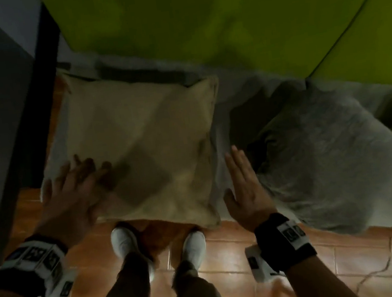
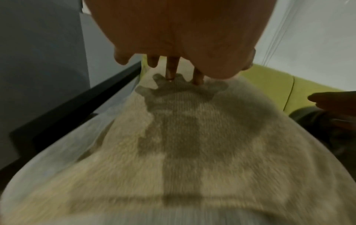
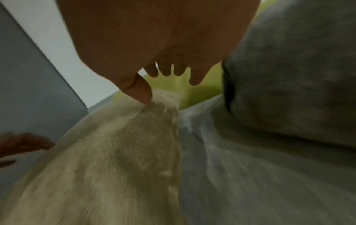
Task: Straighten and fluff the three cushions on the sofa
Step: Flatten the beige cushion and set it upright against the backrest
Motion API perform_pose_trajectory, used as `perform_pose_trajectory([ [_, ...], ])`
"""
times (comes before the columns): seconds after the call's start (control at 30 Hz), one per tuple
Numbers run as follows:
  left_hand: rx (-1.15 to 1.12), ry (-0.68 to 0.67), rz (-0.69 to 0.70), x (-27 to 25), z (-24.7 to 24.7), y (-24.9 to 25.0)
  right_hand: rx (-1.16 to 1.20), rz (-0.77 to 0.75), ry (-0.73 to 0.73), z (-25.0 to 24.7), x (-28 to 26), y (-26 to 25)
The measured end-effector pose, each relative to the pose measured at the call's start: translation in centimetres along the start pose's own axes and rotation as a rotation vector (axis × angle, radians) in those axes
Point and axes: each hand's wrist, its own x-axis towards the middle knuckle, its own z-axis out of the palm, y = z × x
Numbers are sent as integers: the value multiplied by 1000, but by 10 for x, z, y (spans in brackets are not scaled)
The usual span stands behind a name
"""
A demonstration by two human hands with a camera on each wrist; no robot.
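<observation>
The sofa, draped in a pale grey cover with lime-green back pads, carries the cushions on its seat. Two are plainly seen: a beige cushion lying flat at the left end, its near edge overhanging the seat front, and a grey cushion slumped askew just beside it to the right. A paler shape at the far right edge may be the third, but it is too cropped to be told.

The beige cushion is judged light, soft and easily dented, its woven cover not slippery. It would best be taken by two opposite side edges or corners, so the filling can be squeezed inward and plumped.

Two hands are counted. The left hand is laid on the cushion's near left corner, fingers spread and straight, fingertips touching the fabric. The right hand is held flat between the two cushions, fingers together and extended, nothing gripped.
</observation>
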Motion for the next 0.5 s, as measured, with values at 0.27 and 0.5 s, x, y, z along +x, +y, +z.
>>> perform_pose_trajectory([
  [0.27, 28, 88, 203, 119, -55, 17, -131, -296, -94, -13, 154, -47],
  [0.5, 10, -128, 128, 160, -26, -1, -89, 46, -477, -4, 188, -4],
])
